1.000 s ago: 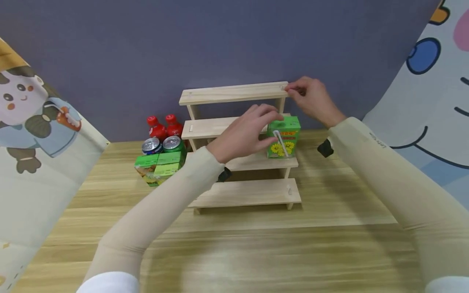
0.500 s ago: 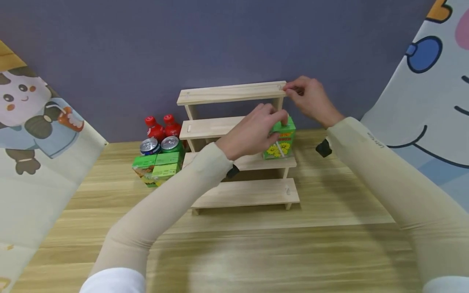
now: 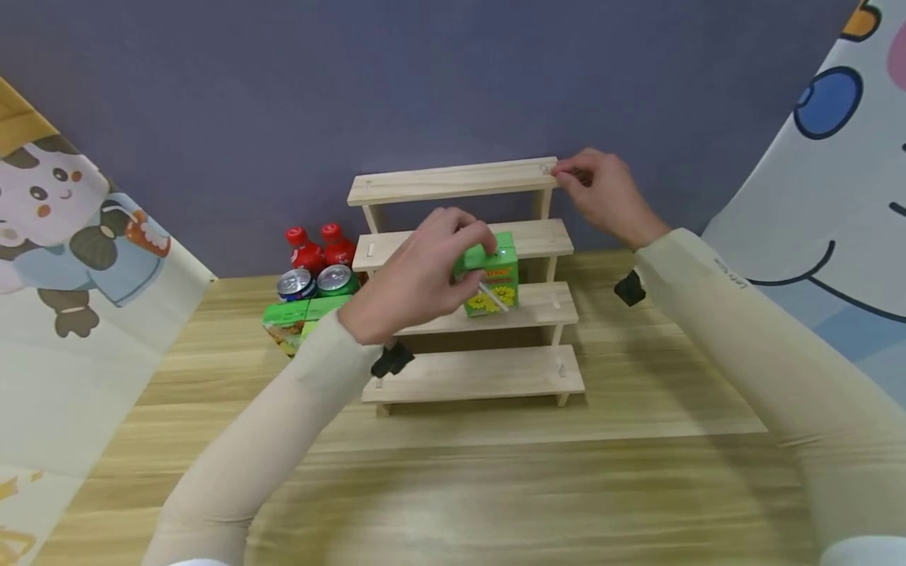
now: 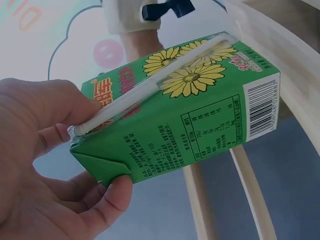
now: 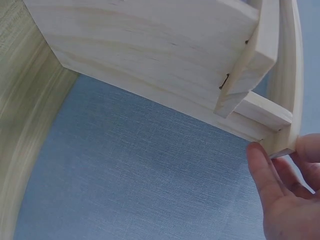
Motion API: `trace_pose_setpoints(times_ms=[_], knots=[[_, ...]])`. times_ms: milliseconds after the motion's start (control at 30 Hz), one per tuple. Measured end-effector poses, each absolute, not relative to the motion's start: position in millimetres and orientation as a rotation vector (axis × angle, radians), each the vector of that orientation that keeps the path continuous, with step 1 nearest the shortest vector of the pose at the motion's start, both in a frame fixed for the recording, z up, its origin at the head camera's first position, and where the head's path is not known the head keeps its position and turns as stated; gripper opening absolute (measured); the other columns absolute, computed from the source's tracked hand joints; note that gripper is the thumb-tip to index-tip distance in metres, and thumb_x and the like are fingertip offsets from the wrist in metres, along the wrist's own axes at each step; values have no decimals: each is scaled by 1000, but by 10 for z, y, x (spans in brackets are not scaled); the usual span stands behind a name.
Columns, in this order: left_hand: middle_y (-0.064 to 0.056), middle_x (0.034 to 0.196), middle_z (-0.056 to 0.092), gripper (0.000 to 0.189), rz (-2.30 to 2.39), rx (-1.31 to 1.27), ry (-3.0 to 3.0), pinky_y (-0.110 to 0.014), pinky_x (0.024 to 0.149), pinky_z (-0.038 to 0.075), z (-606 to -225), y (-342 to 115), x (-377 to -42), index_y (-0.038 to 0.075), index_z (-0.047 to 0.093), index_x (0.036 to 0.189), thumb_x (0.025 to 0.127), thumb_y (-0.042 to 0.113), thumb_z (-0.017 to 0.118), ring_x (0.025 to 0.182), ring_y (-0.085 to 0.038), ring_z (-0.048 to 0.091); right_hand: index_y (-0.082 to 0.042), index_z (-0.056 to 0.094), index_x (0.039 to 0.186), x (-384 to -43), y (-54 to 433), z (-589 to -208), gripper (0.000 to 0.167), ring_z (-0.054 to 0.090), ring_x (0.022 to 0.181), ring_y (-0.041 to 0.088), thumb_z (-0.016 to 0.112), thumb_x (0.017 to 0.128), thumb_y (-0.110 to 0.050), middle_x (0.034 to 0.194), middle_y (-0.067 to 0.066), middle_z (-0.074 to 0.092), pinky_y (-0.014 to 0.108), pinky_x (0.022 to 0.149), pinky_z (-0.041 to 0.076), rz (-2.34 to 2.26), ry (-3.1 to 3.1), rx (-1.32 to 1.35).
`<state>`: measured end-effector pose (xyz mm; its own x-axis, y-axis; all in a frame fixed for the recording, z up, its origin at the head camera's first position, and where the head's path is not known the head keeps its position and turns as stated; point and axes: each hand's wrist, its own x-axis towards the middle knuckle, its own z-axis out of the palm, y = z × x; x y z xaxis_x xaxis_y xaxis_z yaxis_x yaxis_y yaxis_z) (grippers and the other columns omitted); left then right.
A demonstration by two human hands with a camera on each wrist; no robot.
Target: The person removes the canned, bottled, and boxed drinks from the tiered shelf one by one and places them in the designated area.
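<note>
A green juice carton (image 3: 501,275) with yellow flowers and a straw stuck on its front is held by its top end in my left hand (image 3: 428,271). In the left wrist view the thumb lies over the straw of the carton (image 4: 185,110) and the fingers curl under it. The carton is at the third tier down of a stepped wooden shelf (image 3: 467,376); whether it touches the board I cannot tell. My right hand (image 3: 605,192) pinches the right end of the top board (image 3: 453,181), as the right wrist view shows with the fingers (image 5: 267,180).
Left of the shelf stand two red-capped bottles (image 3: 306,255), two cans (image 3: 296,284) and green cartons (image 3: 285,314), partly hidden by the left arm. A dark wall (image 3: 453,79) rises behind the shelf. Cartoon panels (image 3: 92,220) flank the wood-grain table (image 3: 538,487).
My left hand has closed on the carton and shifted it leftward from the right end of its tier toward the middle. The right hand keeps its place on the top board.
</note>
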<state>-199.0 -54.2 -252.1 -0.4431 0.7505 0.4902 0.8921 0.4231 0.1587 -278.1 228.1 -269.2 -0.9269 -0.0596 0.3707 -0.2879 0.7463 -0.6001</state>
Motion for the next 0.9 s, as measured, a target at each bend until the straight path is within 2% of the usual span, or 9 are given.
trace_pose_setpoints(times_ms=[267, 567, 900], knots=[[-6, 111, 53, 22, -556, -1305, -2353, -31, 77, 44, -2472, -915, -1890, 12, 62, 99, 80, 3, 66, 103, -19, 45, -11, 63, 123, -2790, 2330, -2707, 35, 52, 95, 18, 46, 99, -29, 119, 6, 55, 33, 72, 40, 984, -2612, 273], [-10, 104, 56, 22, -525, -1239, -2268, -37, 76, 41, -2382, -1433, -1698, 9, 62, 94, 75, -2, 64, 95, -25, 48, -10, 64, 122, -2793, 2344, -2712, 34, 51, 91, 18, 47, 99, -29, 119, 6, 56, 33, 69, 39, 977, -2600, 299], [-8, 104, 56, 32, -422, -1081, -2397, -38, 74, 38, -2424, -2146, -1564, 8, 60, 96, 70, -6, 71, 96, -26, 48, -11, 63, 123, -2813, 2346, -2717, 35, 52, 95, 19, 47, 99, -30, 121, 6, 55, 34, 71, 40, 999, -2610, 298]])
